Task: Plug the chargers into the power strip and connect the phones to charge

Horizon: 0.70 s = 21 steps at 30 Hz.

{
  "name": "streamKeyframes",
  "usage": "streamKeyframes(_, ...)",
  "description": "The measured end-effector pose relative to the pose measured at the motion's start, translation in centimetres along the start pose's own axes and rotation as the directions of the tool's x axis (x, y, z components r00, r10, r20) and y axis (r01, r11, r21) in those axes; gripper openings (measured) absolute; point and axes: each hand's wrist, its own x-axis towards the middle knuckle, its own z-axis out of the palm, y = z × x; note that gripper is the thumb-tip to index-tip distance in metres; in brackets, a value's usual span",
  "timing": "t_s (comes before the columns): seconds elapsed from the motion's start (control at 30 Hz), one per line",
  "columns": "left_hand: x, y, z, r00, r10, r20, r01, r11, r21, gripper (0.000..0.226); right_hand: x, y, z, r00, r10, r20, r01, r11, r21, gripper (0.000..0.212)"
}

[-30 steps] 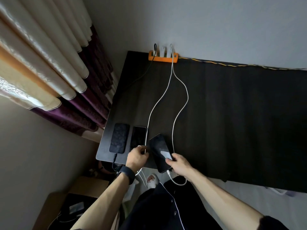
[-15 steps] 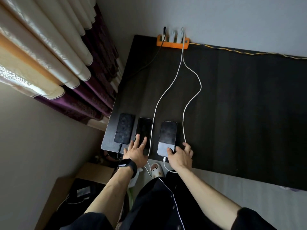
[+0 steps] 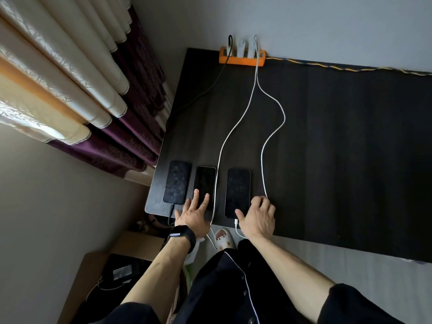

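Presently, at the left stands the cream and purple curtain [image 3: 77,94], beside the dark wood-grain table [image 3: 339,148]. Three phones lie flat in a row near the table's front edge: the black phone with a mottled back [image 3: 177,182] at the left corner, a black cable [image 3: 171,212] at its near end; the dark glossy phone [image 3: 204,185] just beside it; and the dark phone with a pale rim [image 3: 238,192] set apart to the right. Your left hand [image 3: 192,216], a black wristband [image 3: 182,237] on its wrist, lies spread with fingertips on the middle phone. Your right hand [image 3: 258,218] rests loosely curled, thumb at the third phone's near corner, fingers touching the white cable [image 3: 263,160]. Two white cables run back to the orange power strip [image 3: 242,58] against the wall, where white chargers [image 3: 247,46] sit plugged in.
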Motion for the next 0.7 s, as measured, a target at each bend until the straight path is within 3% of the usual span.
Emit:
streamKeyframes(0.1, 0.0, 0.0, 0.0, 1.000, 0.003, 0.001, -0.003, 1.000, -0.002, 0.081, -0.1, 0.7, 0.2, 0.972, -0.213, 0.098, 0.224, 0.966, -0.126, 0.079)
streamKeyframes(0.17, 0.1, 0.0, 0.0, 1.000, 0.005, 0.001, -0.005, 1.000, 0.003, 0.082, -0.1, 0.9, 0.3, 0.949, -0.263, 0.175, 0.296, 0.933, -0.205, 0.085)
streamKeyframes(0.5, -0.1, 0.3, -0.3, 1.000, -0.004, -0.006, 0.004, 0.999, 0.039, 0.083, -0.2, -0.6, 0.1, 0.960, -0.175, 0.220, 0.209, 0.967, -0.145, 0.082)
streamKeyframes(0.7, 0.2, 0.4, -0.6, 0.999, -0.025, -0.029, 0.027, 0.998, 0.058, 0.079, 0.1, -0.2, -1.1, 0.937, -0.224, 0.269, 0.245, 0.968, -0.047, 0.080)
